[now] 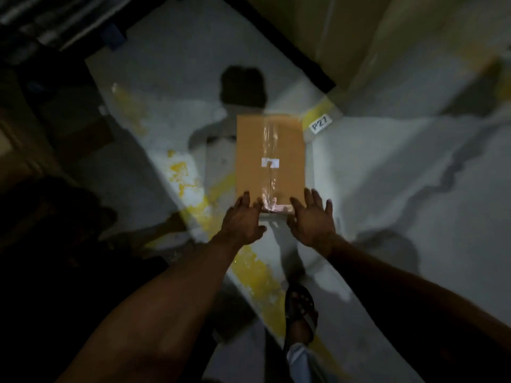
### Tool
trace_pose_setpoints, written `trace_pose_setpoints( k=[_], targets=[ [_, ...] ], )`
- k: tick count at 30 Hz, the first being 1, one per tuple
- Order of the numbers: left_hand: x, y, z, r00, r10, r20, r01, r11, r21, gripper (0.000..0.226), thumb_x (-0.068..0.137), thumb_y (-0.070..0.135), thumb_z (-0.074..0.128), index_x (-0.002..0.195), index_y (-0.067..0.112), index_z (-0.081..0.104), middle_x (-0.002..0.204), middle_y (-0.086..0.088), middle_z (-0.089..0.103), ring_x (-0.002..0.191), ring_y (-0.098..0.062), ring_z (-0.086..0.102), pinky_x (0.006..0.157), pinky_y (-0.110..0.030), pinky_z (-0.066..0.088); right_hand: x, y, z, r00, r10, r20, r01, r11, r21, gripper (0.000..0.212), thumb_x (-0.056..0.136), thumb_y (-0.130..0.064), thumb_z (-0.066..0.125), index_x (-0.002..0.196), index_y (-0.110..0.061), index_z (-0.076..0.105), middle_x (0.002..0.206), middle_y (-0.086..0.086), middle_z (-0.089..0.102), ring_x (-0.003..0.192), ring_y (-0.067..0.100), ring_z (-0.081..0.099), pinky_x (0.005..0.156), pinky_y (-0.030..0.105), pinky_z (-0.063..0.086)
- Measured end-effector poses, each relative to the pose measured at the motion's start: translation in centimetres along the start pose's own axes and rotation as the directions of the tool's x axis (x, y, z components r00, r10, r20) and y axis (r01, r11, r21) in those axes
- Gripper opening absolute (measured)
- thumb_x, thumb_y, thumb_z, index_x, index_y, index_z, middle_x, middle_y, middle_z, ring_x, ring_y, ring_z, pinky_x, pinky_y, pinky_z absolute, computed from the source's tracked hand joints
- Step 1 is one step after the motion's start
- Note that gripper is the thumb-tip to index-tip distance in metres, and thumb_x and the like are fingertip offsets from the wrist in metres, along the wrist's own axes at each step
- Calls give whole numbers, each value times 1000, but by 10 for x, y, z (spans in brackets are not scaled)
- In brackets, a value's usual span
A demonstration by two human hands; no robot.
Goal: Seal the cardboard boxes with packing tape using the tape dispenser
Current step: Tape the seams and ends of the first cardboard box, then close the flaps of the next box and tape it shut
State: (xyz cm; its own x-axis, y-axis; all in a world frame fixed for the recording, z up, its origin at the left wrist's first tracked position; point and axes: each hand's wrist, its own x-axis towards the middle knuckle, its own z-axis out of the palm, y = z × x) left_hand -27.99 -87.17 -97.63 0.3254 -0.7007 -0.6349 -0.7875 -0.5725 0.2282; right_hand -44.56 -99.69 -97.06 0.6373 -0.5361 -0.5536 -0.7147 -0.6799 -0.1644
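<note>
My left hand (243,217) and right hand (312,219) reach out with fingers spread and relaxed, holding nothing, at the near end of the flat brown cardboard box (271,158) lying on the grey concrete floor (387,189), clear tape (269,139) along its centre seam.

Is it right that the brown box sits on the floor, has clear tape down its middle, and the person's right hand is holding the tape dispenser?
Not quite. In the head view the right hand holds nothing; its open fingers reach toward the cardboard box, as do the left hand's. No dispenser is visible. The box does sit on the floor, with clear tape down its middle.
</note>
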Motion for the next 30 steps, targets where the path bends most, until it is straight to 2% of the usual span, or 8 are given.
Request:
trace_pose_setpoints(
  k=[4,7,11,14,18,22,25,30],
  targets=[
    [-144,27,-80,999,12,50,-6,993,-122,66,98,48,65,154,20,46,159,-9,45,147,-29,41,116,-37,38,-124,-37,-81,990,-69,-125,74,997,38,50,95,-49,48,138,-26,57,140,8,60,136,33,47,109,53,39],
    [-267,35,-129,996,38,83,-24,986,-163,57,95,51,68,145,23,58,140,-3,64,131,-26,56,105,-35,45,-226,-74,-127,981,-133,-142,148,984,101,44,96,-48,49,131,-28,66,124,3,71,116,29,63,94,41,52],
    [-421,15,-172,994,-66,-86,24,909,-417,55,92,57,71,137,26,64,124,-1,74,108,-22,71,97,-37,54,-344,-144,-181,955,-237,-180,276,931,238,31,98,-47,59,122,-32,72,112,-9,77,98,12,72,81,28,55],
    [-534,-17,-174,954,-154,-258,-15,833,-553,52,91,55,73,133,25,68,118,2,75,102,-18,72,94,-35,56,-416,-216,-198,941,-270,-202,317,915,249,26,97,-45,65,118,-32,74,103,-10,77,89,12,72,76,31,57],
    [-670,-86,-169,862,-282,-421,-73,754,-653,34,91,45,76,117,23,76,107,3,79,97,-9,73,88,-25,55,-488,-324,-204,896,-353,-271,419,874,247,22,96,-38,69,112,-25,77,100,-5,78,84,14,73,73,32,56],
    [-771,-172,-159,754,-475,-454,-29,666,-745,17,85,44,78,85,27,76,85,10,77,83,-7,73,79,-27,57,-539,-433,-213,833,-494,-250,544,813,207,19,93,-49,55,89,-40,71,82,-4,75,85,27,72,65,30,44],
    [-835,-225,-176,654,-587,-478,-7,627,-779,25,87,42,78,66,37,65,72,17,70,65,6,63,67,-24,49,-561,-516,-230,754,-595,-277,651,732,198,21,96,-40,64,88,-26,76,83,-1,75,85,24,70,66,33,48],
    [-926,-289,-209,395,-756,-521,-45,551,-833,8,91,40,79,91,33,75,90,15,76,85,1,69,70,-15,50,-556,-649,-258,531,-803,-272,844,528,89,36,96,-44,58,88,-12,71,80,5,72,73,20,67,67,46,57]
  ],
)
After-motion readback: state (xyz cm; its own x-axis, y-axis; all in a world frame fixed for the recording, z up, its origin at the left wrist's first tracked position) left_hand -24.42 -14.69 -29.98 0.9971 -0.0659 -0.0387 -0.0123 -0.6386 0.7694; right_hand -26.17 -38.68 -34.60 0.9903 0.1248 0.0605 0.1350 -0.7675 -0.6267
